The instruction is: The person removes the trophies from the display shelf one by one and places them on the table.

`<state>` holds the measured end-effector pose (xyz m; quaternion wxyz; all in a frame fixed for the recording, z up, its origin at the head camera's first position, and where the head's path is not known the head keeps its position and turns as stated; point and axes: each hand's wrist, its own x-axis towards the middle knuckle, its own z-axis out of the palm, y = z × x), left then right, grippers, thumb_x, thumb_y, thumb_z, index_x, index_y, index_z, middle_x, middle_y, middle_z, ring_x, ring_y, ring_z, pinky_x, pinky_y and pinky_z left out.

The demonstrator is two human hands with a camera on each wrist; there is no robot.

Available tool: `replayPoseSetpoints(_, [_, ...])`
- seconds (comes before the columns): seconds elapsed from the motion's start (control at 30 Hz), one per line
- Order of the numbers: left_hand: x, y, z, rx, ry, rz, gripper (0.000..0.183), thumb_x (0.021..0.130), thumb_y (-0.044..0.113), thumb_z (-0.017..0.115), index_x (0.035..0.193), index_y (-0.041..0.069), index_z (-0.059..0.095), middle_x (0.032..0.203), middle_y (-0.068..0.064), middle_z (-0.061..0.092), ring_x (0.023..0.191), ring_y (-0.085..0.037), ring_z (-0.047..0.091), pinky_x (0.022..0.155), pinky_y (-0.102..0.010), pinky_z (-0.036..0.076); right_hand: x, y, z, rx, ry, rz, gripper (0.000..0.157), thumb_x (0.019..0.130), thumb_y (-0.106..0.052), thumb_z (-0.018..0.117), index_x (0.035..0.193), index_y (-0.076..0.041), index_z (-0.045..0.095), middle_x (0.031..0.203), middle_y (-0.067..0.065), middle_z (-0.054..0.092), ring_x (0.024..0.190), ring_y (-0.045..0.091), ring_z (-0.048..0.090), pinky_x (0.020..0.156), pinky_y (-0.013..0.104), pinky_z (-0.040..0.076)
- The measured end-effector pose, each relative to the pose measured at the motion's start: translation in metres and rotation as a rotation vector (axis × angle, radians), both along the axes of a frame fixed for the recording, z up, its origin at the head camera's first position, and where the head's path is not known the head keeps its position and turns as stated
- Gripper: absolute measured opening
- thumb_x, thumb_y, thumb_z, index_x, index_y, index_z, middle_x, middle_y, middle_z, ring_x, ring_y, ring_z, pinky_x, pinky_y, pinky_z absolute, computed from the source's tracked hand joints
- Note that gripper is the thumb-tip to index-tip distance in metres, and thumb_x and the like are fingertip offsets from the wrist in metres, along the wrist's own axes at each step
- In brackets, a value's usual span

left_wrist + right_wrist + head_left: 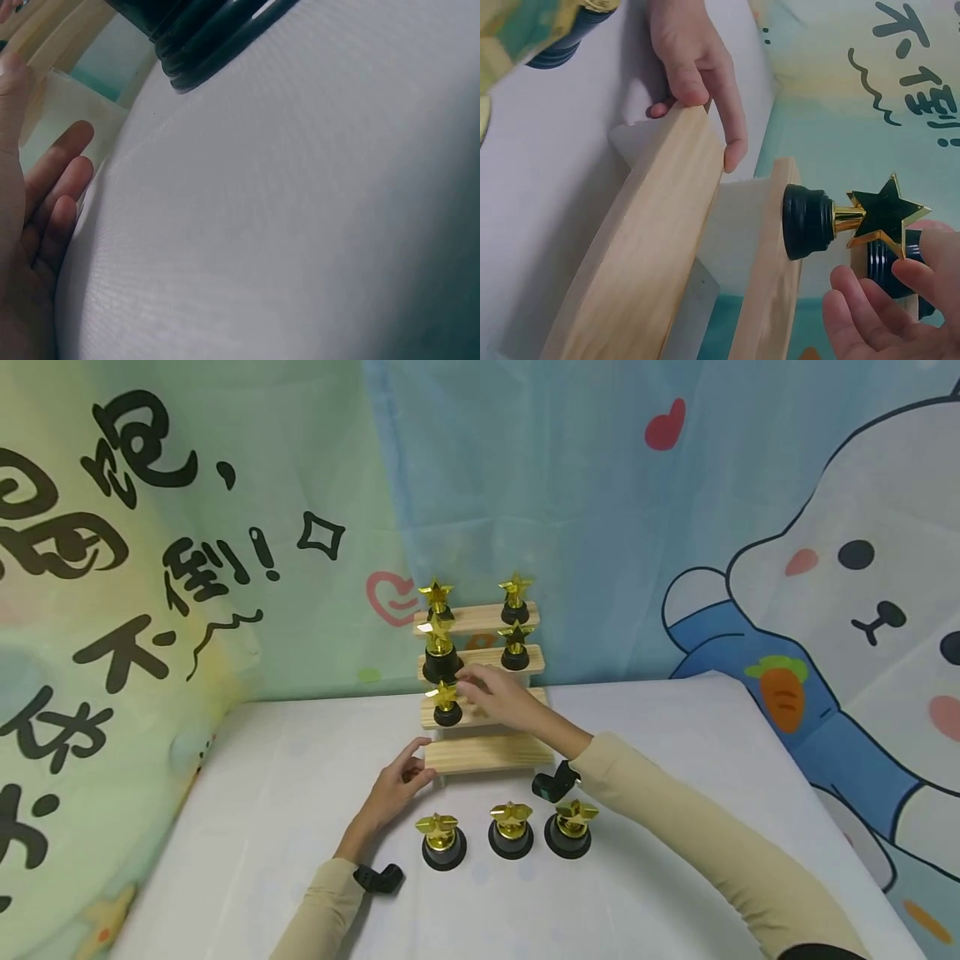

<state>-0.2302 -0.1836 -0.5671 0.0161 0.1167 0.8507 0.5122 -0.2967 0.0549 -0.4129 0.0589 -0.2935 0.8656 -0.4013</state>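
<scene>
A tiered wooden display stand [487, 755] with pale steps stands near the back of the table. My left hand [397, 785] holds the left end of its lowest step, thumb at the front corner and index finger [733, 142] at the back one. At the left end of the second step from the top, my right hand [495, 695] pinches the black base of a gold star trophy [441, 667]. That base is partly hidden in the right wrist view. A smaller star trophy [810, 222] stands one step lower, just beside the right fingers.
Two star trophies stand on the top step, one at the left [437, 597] and one at the right [515, 602]. Another [514, 652] is on the second step's right side. In front of the stand are three larger trophies: left [442, 847], middle [511, 837], right [568, 835].
</scene>
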Motion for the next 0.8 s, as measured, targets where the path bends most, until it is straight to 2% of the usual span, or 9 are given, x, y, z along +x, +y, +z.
replayPoseSetpoints(0.13, [0.0,0.001,-0.002,0.001,-0.009,0.005,0.057,0.091,0.033,0.066,0.143,0.022,0.044,0.095,-0.006,0.071,0.076,-0.009,0.056,0.069,-0.02,0.045,-0.004,-0.005,-0.002,0.03,0.013,0.005,0.037,0.104,-0.027,0.047,0.129,-0.004,0.058,0.123,0.014,0.065,0.102,0.026,0.066,0.089,0.041,0.052])
replayPoseSetpoints(0.33, [-0.001,0.001,-0.002,-0.004,-0.002,0.005,0.057,0.092,0.036,0.065,0.143,0.022,0.044,0.093,-0.004,0.07,0.075,-0.008,0.056,0.068,-0.02,0.045,-0.006,-0.009,-0.005,0.047,0.036,0.004,0.031,0.102,-0.022,0.05,0.123,-0.002,0.062,0.117,0.015,0.067,0.103,0.027,0.064,0.088,0.041,0.051])
replayPoseSetpoints(0.4, [0.002,0.003,0.008,-0.008,-0.007,-0.004,0.056,0.093,0.032,0.065,0.143,0.019,0.044,0.094,-0.008,0.07,0.076,-0.009,0.055,0.069,-0.02,0.045,-0.006,-0.009,-0.004,0.047,0.033,-0.005,0.03,0.102,-0.021,0.051,0.121,-0.003,0.063,0.115,0.014,0.067,0.102,0.027,0.063,0.088,0.041,0.05])
replayPoseSetpoints(0.43, [0.002,0.002,0.008,-0.007,-0.004,-0.005,0.056,0.093,0.032,0.065,0.143,0.02,0.044,0.094,-0.008,0.07,0.076,-0.01,0.055,0.069,-0.02,0.044,-0.005,-0.009,-0.004,0.045,0.034,-0.008,0.029,0.102,-0.021,0.051,0.12,-0.003,0.064,0.114,0.014,0.068,0.101,0.026,0.064,0.087,0.04,0.05])
replayPoseSetpoints(0.57, [0.001,0.003,0.007,-0.015,-0.009,-0.001,0.055,0.093,0.032,0.065,0.142,0.023,0.044,0.094,-0.008,0.07,0.076,-0.012,0.056,0.069,-0.021,0.045,-0.004,-0.008,-0.005,0.028,0.03,-0.016,0.026,0.101,-0.021,0.053,0.115,-0.003,0.066,0.104,0.012,0.069,0.092,0.022,0.063,0.083,0.037,0.05])
replayPoseSetpoints(0.63, [-0.002,0.001,-0.003,-0.012,0.001,0.007,0.054,0.092,0.036,0.065,0.142,0.028,0.045,0.093,-0.005,0.07,0.076,-0.01,0.056,0.069,-0.021,0.045,-0.003,-0.007,-0.006,0.007,0.034,-0.017,0.023,0.101,-0.02,0.053,0.111,-0.004,0.066,0.097,0.01,0.068,0.085,0.02,0.061,0.079,0.034,0.049])
replayPoseSetpoints(0.73, [-0.002,0.001,-0.004,-0.011,0.003,0.007,0.054,0.092,0.036,0.065,0.142,0.027,0.045,0.093,-0.004,0.07,0.076,-0.008,0.056,0.069,-0.021,0.045,-0.002,-0.005,-0.008,-0.041,0.019,-0.017,0.02,0.101,-0.019,0.053,0.106,-0.006,0.067,0.09,0.008,0.066,0.08,0.02,0.06,0.074,0.03,0.047])
replayPoseSetpoints(0.8, [-0.002,0.001,-0.004,-0.01,0.007,0.006,0.054,0.092,0.034,0.065,0.142,0.025,0.045,0.093,-0.004,0.07,0.075,-0.009,0.056,0.069,-0.021,0.045,-0.001,-0.003,-0.008,-0.074,0.003,-0.013,0.019,0.101,-0.018,0.053,0.106,-0.005,0.067,0.092,0.009,0.067,0.083,0.023,0.063,0.075,0.029,0.048])
